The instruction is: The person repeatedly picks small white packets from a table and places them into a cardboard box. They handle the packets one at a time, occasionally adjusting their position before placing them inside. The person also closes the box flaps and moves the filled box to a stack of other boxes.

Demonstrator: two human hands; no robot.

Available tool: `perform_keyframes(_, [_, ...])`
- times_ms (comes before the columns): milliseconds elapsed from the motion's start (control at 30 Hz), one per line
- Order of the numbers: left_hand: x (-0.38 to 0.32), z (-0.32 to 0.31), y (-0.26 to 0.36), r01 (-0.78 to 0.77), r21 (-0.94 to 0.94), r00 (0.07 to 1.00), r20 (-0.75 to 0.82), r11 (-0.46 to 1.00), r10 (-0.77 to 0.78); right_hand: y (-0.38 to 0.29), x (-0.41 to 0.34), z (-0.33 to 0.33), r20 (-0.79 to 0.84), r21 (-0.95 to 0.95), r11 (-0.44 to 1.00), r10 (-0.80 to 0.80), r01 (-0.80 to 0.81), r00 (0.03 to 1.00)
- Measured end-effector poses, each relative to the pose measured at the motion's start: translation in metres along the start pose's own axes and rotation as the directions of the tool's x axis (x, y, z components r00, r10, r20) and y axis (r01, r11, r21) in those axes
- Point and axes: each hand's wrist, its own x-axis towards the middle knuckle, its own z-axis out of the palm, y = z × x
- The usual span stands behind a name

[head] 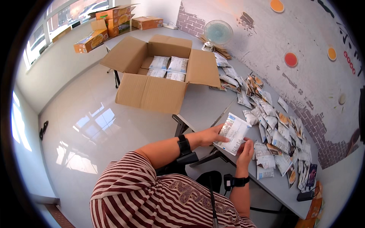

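My left hand (213, 136) grips a white sachet (234, 134) printed in grey and blue, its thumb lying across the front. At the lower right edge of that sachet is my right hand (245, 149), fingers curled against it and partly hidden behind it. The sachet is held tilted over the near edge of the grey table (204, 109). Just to the right spreads a heap of similar sachets (268, 119), some with brown fronts showing. Beyond my left hand stands an open cardboard box (151, 91) with white packs (177, 65) lying inside in two columns.
A fan (218, 32) stands by the wall behind the box. Orange printed cartons (114, 20) are stacked near the window. A phone (312, 174) leans at the heap's near end, beside a black power bank (305, 196). The box's near flap (149, 95) overhangs the table edge.
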Motion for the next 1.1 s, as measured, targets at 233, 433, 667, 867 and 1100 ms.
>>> perform_keyframes(233, [-0.045, -0.011, 0.096, -0.108, -0.153, 0.988, -0.13, 0.982, 0.088, -0.006, -0.002, 0.009, -0.04, -0.051, 0.998, 0.035, -0.037, 0.999])
perform_keyframes(433, [-0.067, -0.066, 0.205, -0.274, 0.038, 0.882, -0.387, 0.961, 0.267, -0.003, -0.003, 0.006, -0.044, -0.038, 0.998, 0.04, -0.042, 0.998])
perform_keyframes(667, [-0.064, -0.198, 0.279, -0.228, 0.047, 0.565, -0.807, 0.973, 0.171, -0.002, -0.002, 0.009, -0.021, -0.048, 0.998, 0.039, -0.04, 0.999])
perform_keyframes(867, [-0.059, -0.292, 0.288, 0.124, 0.047, 0.407, -0.914, 0.991, -0.008, -0.001, -0.001, 0.009, 0.025, -0.049, 0.998, 0.044, -0.043, 0.999])
perform_keyframes(1100, [-0.055, -0.34, 0.287, 0.564, 0.281, 0.259, -0.953, 0.776, 0.157, -0.001, -0.001, 0.009, 0.013, -0.1, 0.993, 0.057, -0.055, 0.998])
